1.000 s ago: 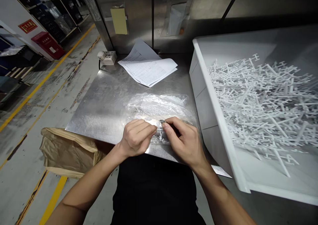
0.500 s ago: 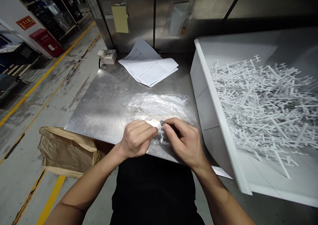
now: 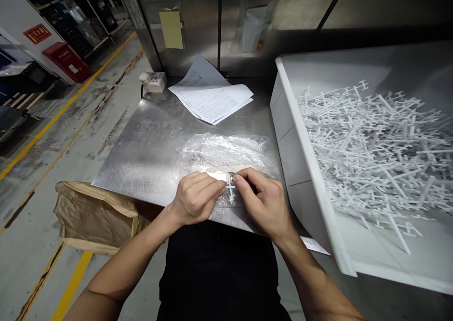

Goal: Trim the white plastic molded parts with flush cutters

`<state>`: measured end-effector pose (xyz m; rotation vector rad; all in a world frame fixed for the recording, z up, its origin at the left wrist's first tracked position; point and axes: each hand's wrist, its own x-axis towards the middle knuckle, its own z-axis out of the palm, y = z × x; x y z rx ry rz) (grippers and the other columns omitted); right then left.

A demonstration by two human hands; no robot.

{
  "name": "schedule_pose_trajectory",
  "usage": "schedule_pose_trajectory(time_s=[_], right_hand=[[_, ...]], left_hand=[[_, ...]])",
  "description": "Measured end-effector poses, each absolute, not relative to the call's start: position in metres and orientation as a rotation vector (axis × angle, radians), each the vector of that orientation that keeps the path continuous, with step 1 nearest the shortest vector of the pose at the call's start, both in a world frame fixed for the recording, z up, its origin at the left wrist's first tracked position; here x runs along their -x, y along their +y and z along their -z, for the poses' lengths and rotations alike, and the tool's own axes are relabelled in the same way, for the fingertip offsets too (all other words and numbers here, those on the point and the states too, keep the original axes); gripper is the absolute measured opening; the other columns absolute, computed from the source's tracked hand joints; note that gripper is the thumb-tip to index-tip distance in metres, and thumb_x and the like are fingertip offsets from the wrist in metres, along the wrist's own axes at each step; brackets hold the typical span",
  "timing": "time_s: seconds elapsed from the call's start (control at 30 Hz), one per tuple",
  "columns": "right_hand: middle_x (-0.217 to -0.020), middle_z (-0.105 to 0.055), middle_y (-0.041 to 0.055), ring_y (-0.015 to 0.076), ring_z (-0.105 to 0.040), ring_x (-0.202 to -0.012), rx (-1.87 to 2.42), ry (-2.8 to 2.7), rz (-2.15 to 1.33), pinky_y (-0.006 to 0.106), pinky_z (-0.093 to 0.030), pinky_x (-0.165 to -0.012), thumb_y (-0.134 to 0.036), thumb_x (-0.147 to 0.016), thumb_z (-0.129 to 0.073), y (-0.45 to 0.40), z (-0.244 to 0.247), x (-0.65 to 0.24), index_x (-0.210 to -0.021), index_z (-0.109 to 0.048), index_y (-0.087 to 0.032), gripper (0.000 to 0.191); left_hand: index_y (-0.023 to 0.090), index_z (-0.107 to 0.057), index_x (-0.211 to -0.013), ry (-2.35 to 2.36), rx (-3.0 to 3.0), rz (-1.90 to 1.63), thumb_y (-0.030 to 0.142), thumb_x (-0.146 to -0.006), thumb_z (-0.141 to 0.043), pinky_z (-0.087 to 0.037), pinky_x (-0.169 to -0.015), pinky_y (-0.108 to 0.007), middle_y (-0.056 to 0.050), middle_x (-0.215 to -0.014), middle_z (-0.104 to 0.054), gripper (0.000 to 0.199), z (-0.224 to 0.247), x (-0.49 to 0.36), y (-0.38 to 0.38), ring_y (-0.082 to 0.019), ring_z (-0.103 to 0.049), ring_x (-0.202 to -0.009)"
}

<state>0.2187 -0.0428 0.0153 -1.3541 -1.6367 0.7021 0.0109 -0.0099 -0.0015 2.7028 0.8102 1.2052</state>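
Observation:
My left hand [image 3: 198,196] is closed, thumb and forefinger pinching a small white branched plastic sprue [image 3: 230,192]. Close on its right, my right hand [image 3: 264,200] is curled round a small dark metal tool [image 3: 232,173], whose tip shows at the sprue's upper end. Most of that tool is hidden by the fingers, so its kind cannot be made out. Beneath and behind both hands lies a clear plastic bag [image 3: 226,146] with small whitish pieces in or on it.
A large white bin [image 3: 307,156] heaped with white plastic sprues [image 3: 375,146] stands on the right. Printed sheets [image 3: 215,99] and a power socket [image 3: 155,82] are at the back of the steel table [image 3: 141,146]. An open brown paper bag [image 3: 99,217] sits at lower left.
More of the white sprue shows between my hands, and the dark tool's tip is less visible. Both hands have barely moved.

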Motion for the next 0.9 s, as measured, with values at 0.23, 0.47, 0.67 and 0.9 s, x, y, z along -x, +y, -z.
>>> schedule_pose_trajectory(time_s=[0.23, 0.47, 0.67, 0.9], right_hand=[[-0.08, -0.073, 0.0002, 0.017, -0.065, -0.066, 1.34, -1.624, -0.601, 0.032, -0.045, -0.06, -0.033, -0.11, -0.062, -0.0435, -0.0128, -0.2195, -0.098, -0.07, -0.023, 0.017], [-0.09, -0.075, 0.0015, 0.0174, -0.069, -0.076, 1.162, -1.711, -0.571, 0.032, -0.051, -0.071, -0.024, -0.11, -0.062, -0.0447, -0.0124, -0.22, -0.104, -0.07, -0.023, 0.01], [-0.084, -0.072, 0.0003, 0.0153, -0.066, -0.071, 1.145, -1.748, -0.592, 0.03, -0.048, -0.068, -0.023, -0.109, -0.064, -0.045, -0.0131, -0.2201, -0.101, -0.069, -0.021, 0.01], [-0.077, -0.067, -0.0016, 0.0133, -0.062, -0.066, 1.161, -1.771, -0.624, 0.029, -0.045, -0.066, -0.023, -0.109, -0.063, -0.0454, -0.0133, -0.2196, -0.096, -0.069, -0.02, 0.014]], left_hand=[[0.017, -0.07, -0.104, 0.931, -2.447, -1.19, 0.014, -0.11, -0.057, -0.05, -0.067, -0.03, -0.003, -0.081, -0.074, 0.015, -0.0036, -0.0079, -0.0075, -0.015, -0.066, -0.07], [0.017, -0.068, -0.108, 0.936, -2.323, -1.226, 0.015, -0.112, -0.054, -0.051, -0.071, -0.028, -0.002, -0.084, -0.07, 0.015, -0.004, -0.0079, -0.0049, -0.014, -0.063, -0.075], [0.017, -0.066, -0.108, 0.94, -2.305, -1.224, 0.013, -0.112, -0.052, -0.051, -0.074, -0.028, -0.002, -0.086, -0.069, 0.015, -0.0046, -0.0065, -0.005, -0.014, -0.063, -0.078], [0.017, -0.067, -0.11, 0.922, -2.308, -1.274, 0.009, -0.11, -0.055, -0.053, -0.077, -0.027, -0.001, -0.087, -0.071, 0.014, -0.0025, -0.0069, -0.0052, -0.013, -0.065, -0.08]])
